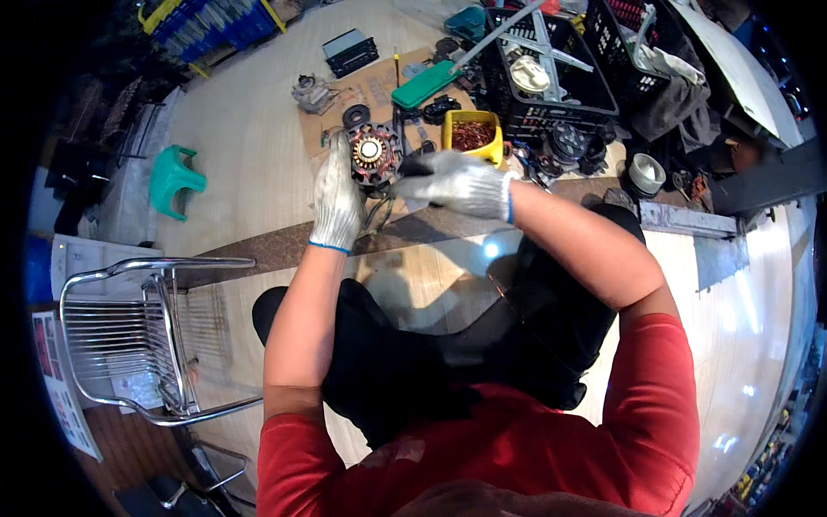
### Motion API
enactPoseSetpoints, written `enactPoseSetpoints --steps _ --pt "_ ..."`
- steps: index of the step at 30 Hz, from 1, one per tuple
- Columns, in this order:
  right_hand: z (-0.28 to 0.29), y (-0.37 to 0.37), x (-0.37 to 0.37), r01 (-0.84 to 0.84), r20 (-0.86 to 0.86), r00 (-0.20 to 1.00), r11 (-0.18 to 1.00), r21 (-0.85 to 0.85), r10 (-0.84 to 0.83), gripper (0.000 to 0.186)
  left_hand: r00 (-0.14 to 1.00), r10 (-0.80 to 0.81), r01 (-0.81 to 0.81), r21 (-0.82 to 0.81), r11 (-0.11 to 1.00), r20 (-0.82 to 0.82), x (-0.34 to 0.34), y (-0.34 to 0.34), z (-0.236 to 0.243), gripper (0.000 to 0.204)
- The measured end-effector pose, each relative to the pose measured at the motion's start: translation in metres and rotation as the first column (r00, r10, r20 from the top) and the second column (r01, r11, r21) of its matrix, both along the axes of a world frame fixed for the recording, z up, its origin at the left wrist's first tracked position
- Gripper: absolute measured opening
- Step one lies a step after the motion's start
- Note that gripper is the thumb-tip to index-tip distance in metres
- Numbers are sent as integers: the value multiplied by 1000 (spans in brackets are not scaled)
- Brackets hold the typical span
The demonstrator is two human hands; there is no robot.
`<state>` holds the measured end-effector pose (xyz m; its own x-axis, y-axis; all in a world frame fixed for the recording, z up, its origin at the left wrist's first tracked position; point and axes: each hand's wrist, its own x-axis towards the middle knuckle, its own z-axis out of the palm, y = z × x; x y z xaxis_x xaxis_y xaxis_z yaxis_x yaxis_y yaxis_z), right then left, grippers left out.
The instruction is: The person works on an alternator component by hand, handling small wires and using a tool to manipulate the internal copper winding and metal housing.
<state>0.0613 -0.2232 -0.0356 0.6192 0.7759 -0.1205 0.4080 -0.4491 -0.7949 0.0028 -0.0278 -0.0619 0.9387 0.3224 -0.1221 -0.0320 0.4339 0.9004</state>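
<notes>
In white knitted gloves with blue cuffs, both my hands are at a round motor part with copper windings and a bright ring at its centre. My left hand grips its left side, fingers pressed together and pointing away from me. On the other side my right hand is closed, its fingertips dark and close to the motor part's lower right edge. What it holds, if anything, cannot be made out. Dark, thin pieces show below the motor part, between my hands. A dark ring lies just beyond.
Cardboard lies under the parts. A yellow container holds copper-coloured scraps, with a green-headed tool behind it. Black crates stand at the far right. At left are a green stool and a metal chair.
</notes>
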Motion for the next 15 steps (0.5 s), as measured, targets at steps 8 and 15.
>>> enactPoseSetpoints --steps 8,15 --pt "4 10 -10 -79 -23 997 997 8 79 31 988 35 -13 144 990 -151 -10 24 -5 57" --pt "-19 -15 26 -210 594 793 976 53 138 28 983 -32 49 93 994 -179 -9 23 2 57"
